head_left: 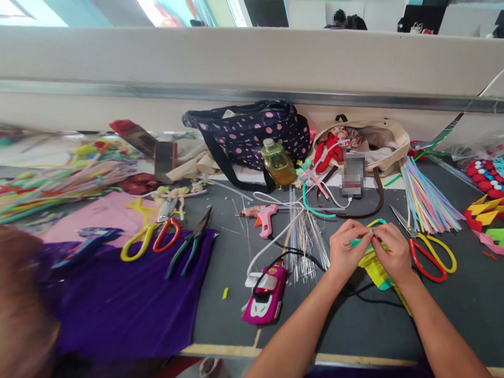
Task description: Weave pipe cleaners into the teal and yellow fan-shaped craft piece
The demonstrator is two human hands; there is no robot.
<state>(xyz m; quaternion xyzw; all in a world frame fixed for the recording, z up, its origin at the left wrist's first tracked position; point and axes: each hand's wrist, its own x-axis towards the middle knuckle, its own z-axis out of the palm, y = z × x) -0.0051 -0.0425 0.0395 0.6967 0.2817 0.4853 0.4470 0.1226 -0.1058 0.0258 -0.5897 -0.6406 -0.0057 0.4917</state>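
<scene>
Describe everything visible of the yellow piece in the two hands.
The yellow piece is bright yellow with turquoise patches and looks soft and ridged, perhaps textile. The left hand and right hand hold its upper part, hiding some of it. Below, it slants down to the right, narrowing to a strip; contact with the dark tabletop is unclear.

Slender forearms, bare as far as they show, taper to narrow wrists and bare fingers.
</scene>
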